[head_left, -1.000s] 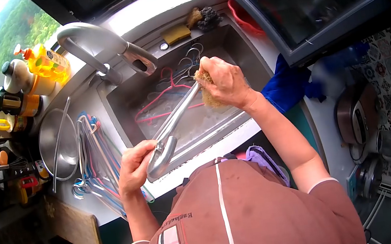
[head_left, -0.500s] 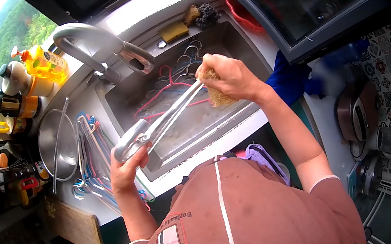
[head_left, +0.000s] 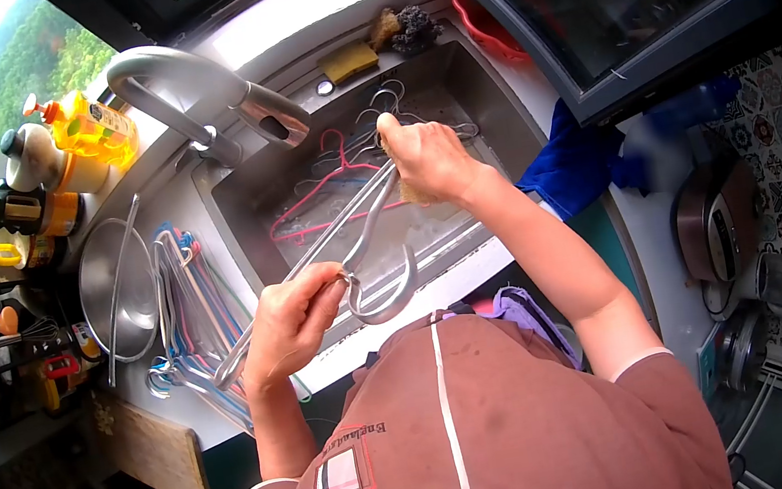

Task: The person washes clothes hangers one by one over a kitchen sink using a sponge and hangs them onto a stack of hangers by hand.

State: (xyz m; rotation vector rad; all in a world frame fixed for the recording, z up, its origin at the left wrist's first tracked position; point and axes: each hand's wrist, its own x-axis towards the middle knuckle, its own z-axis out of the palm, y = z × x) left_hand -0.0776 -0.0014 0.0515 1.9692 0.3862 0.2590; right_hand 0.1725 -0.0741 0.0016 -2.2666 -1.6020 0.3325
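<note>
A silver clothes hanger [head_left: 307, 257] is held at a slant over the near side of the sink [head_left: 250, 215]. My left hand [head_left: 292, 325] is closed round it near the base of its hook, which curves out to the right. Higher up, my right hand [head_left: 439, 161] grips the hanger's other end together with a tan scrubbing pad [head_left: 416, 192], mostly hidden under the fingers. Beneath them, a pink hanger [head_left: 304, 200] and several other hangers lie in the sink. A pile of coloured hangers [head_left: 193, 304] rests on the counter left of my left hand.
The faucet [head_left: 265, 111] arches over the sink's far left corner. A yellow sponge [head_left: 348, 63] and a dark scrubber [head_left: 416, 30] sit on the back ledge. At left stand a metal bowl [head_left: 126, 330] and an orange soap bottle [head_left: 95, 127]. An open window pane [head_left: 619, 8] juts in at right.
The hanger has been turned over, so its hook now points right instead of lying above my left hand. My left hand has shifted right; my right hand has moved slightly left, covering more of the pad.
</note>
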